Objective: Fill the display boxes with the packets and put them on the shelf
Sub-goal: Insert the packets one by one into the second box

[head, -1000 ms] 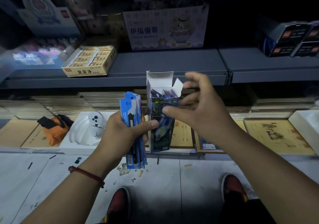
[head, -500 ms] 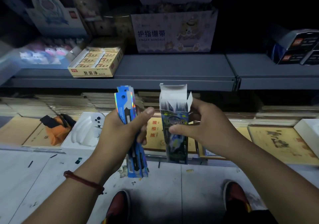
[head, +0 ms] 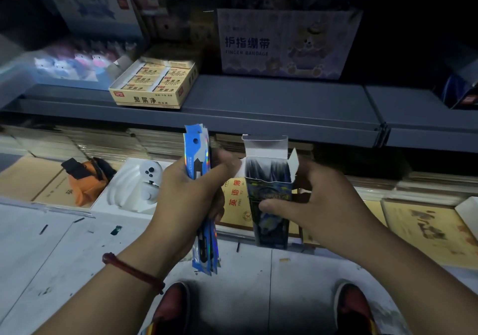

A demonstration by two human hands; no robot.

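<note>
Gripping blue packets [head: 200, 179] (upright) left hand [head: 186, 205], right hand [head: 320, 205] clasping open display box [head: 269, 192]

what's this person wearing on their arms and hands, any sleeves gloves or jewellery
No sleeves or gloves are in view. The left hand has a dark red cord bracelet with a small knot round its wrist. The right hand has nothing at the wrist, and no rings show on either.

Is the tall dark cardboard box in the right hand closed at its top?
No, the right hand holds the tall dark cardboard box with its white top flaps open.
</note>
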